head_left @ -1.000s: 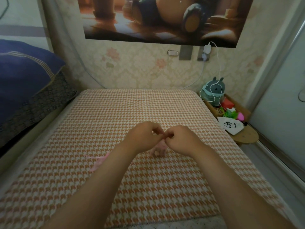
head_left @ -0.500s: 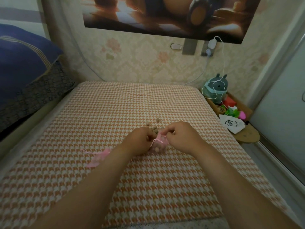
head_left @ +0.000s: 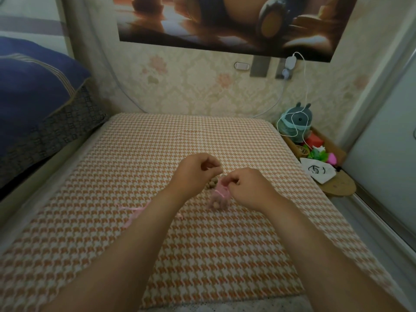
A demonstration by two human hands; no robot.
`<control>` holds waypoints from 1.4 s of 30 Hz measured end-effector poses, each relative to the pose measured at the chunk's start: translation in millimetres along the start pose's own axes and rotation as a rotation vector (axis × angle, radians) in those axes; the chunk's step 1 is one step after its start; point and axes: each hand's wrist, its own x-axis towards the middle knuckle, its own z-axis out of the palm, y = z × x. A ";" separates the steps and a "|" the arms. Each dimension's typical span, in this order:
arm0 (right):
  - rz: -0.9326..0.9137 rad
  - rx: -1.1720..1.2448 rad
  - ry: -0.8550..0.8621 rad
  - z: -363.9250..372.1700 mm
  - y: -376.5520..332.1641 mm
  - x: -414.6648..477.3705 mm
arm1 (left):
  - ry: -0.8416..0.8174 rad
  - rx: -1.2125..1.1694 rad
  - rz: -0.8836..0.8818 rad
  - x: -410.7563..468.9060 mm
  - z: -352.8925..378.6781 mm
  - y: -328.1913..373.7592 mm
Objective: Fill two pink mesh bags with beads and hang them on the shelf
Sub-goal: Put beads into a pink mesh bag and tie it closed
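Observation:
A small pink mesh bag [head_left: 218, 197] stands on the houndstooth-covered table [head_left: 139, 158] with several brown beads inside it. My right hand [head_left: 248, 188] pinches the bag's top edge by the pink drawstring. My left hand [head_left: 195, 174] hovers just left of it, above the loose brown beads [head_left: 212, 183]. Its fingers are curled, and thumb and forefinger pinch what looks like one small bead, though this is hard to see. A second pink mesh bag [head_left: 134, 213] lies flat further left, partly hidden behind my left forearm.
A low wooden shelf [head_left: 337, 188] stands right of the table, holding a grey plush toy [head_left: 297, 124], a white pouch [head_left: 320, 171] and bright small items. A white cable hangs from the wall socket. Dark blue bedding [head_left: 33, 91] is piled on the left.
My hands, pinched together above the bag a second ago, came down to it. The left hand has since left the bag and risen over the loose beads; the right still holds the bag's top.

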 end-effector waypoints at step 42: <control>-0.019 0.062 -0.002 3.1 3.5 4.5 | -0.068 0.198 -0.077 8.3 14.4 -39.3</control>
